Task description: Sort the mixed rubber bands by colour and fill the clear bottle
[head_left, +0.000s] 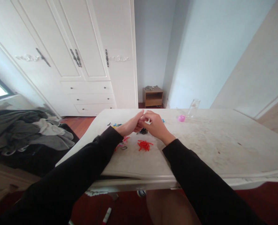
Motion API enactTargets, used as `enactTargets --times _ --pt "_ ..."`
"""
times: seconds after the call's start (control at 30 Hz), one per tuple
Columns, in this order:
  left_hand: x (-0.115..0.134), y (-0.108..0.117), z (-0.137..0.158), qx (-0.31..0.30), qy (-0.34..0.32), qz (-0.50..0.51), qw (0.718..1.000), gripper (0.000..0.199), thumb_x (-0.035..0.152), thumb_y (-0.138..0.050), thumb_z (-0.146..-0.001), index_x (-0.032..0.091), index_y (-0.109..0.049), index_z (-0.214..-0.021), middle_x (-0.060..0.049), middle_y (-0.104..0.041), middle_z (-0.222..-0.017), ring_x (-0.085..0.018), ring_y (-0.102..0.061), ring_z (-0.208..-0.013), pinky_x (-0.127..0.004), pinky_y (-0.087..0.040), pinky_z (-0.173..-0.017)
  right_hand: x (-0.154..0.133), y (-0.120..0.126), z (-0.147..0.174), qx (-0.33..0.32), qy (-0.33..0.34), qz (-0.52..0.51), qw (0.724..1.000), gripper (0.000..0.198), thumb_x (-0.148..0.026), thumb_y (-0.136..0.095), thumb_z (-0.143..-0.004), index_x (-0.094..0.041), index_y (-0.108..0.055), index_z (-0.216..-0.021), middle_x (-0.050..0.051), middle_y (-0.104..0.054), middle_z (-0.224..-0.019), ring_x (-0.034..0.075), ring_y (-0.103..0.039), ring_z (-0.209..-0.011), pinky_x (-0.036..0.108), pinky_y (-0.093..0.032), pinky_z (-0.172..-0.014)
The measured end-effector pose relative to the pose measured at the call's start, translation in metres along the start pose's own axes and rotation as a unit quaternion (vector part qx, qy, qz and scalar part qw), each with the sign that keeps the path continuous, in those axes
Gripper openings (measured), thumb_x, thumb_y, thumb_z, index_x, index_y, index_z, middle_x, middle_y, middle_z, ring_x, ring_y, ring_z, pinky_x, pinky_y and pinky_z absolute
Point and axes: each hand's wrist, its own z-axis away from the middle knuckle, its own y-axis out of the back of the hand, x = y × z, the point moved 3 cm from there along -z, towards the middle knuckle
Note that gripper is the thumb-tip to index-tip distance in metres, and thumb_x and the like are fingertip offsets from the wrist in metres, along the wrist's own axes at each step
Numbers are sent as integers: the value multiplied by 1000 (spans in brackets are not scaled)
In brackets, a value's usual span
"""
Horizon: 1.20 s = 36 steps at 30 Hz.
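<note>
Meeting over the pale table (200, 150), the two bare hands come together near its far edge, both reaching out of black sleeves (92, 156). The left hand (131, 125) is turned partly upward with its fingers pointing toward the right, while the right hand (155, 124) bends its fingers inward against it, thumb and fingertips close together. Whether either grip is closed on something cannot be told, because the fingers overlap and anything small between them is hidden. Just below the joined fingers lies a small pile of black bands (143, 131), partly covered by the hands; whether they touch it is unclear. Nearer the body, a loose heap of red bands (144, 145) sits on the table between the forearms. Beside the left cuff are some pink bands (126, 139), with a single dark loop (123, 148) next to them, and beyond the left wrist are blue and yellow pieces (116, 125), partly hidden. A bit of blue (163, 120) shows past the right hand. Farther right, a round pink object (181, 118) lies just beside a clear glass container (193, 107). Grey clothes (31, 128) are heaped left of the table, and a white wardrobe (122, 87) stands behind.
</note>
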Motion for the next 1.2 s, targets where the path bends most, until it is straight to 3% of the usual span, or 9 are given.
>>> enactTargets --times 0.13,0.3,0.47,0.57,0.73,0.9,1.07,1.2 --pt "5 6 1 38 6 33 999 49 63 -39 -102 21 -43 -75 10 -20 -57 -6 -11 -41 -18 -5 -41 5 12 0 74 -72 5 995 18 -18 -67 -84 -20 -57 -69 -2 -55 -72 15 -51 -69 30 -38 -68" --pt "10 15 2 69 -3 109 992 39 48 -37 -105 20 -51 -82 10 -21 -56 -6 -13 -40 -15 -7 -39 13 2 5 -31 -81 87 992 20 -10 -68 -73 -21 -55 -61 -1 -54 -71 18 -51 -76 32 -37 -74" --pt "9 17 1 68 15 132 989 41 49 -36 -104 19 -55 -85 6 -35 -56 -5 -18 -38 -14 -10 -38 17 -7 10 -82 -78 111 987 22 -17 -71 -79 -21 -55 -65 1 -57 -75 18 -50 -78 32 -37 -74" --pt "9 18 1 71 9 124 990 40 50 -38 -104 19 -56 -87 4 -42 -56 -5 -18 -38 -14 -11 -38 16 -3 8 -54 -76 100 991 24 -23 -70 -84 -21 -54 -67 0 -58 -74 17 -50 -76 31 -36 -73" --pt "9 15 1 55 -7 97 994 40 51 -38 -104 19 -56 -89 3 -46 -56 -5 -19 -37 -14 -11 -38 11 4 3 16 -59 54 997 10 -14 -66 -82 -20 -60 -76 0 -60 -77 16 -52 -74 30 -39 -72" --pt "8 10 2 23 -13 59 998 41 56 -44 -101 19 -57 -87 6 -38 -52 -5 -18 -36 -15 -10 -38 10 0 3 -5 -46 34 998 8 -24 -71 -88 -17 -73 -86 3 -63 -85 16 -54 -78 31 -41 -76" --pt "7 9 2 8 -11 12 1000 42 57 -37 -102 20 -55 -93 -2 -57 -60 -4 -19 -36 -14 -9 -38 11 -1 3 -51 -74 53 995 12 -13 -72 -83 -19 -74 -73 1 -58 -78 16 -53 -76 31 -39 -75" --pt "4 8 2 -13 0 -18 1000 45 56 -32 -103 20 -56 -90 -2 -56 -59 -4 -19 -37 -14 -11 -38 14 -2 3 -79 -107 45 990 15 -11 -72 -81 -18 -69 -68 0 -58 -78 16 -53 -77 31 -39 -76"
